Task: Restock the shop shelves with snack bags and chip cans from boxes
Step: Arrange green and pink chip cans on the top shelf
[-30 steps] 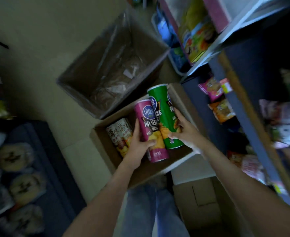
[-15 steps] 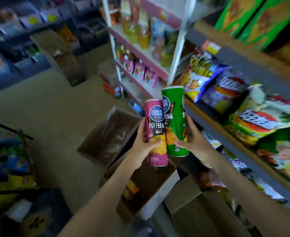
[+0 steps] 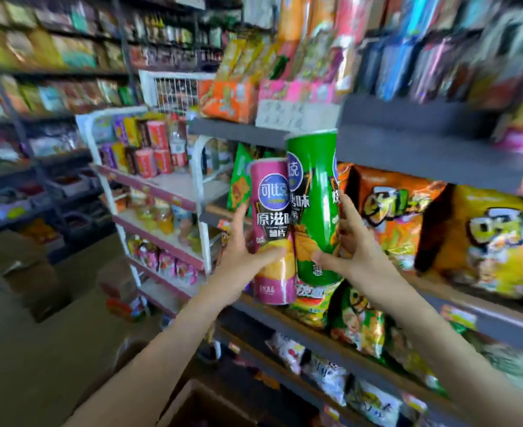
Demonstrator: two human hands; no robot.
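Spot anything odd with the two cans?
Nothing stands out: pink can in left hand and green can in right hand sit near upright, side by side, no visible dents; shelves too blurred to judge.

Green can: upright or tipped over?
Upright, slightly tilted: green can has its top up, base down in the right hand.

Two chip cans, lettering partly legible

The pink can (image 3: 274, 229) carries 可比克 in a blue roundel above the left fingers (image 3: 238, 218), with 原滋味 and 薯片 beside them. The green can (image 3: 314, 204) shows only 克 and 烤味, left of the right fingers (image 3: 348, 211). The orange bags (image 3: 402, 217) beyond them are too blurred to read.
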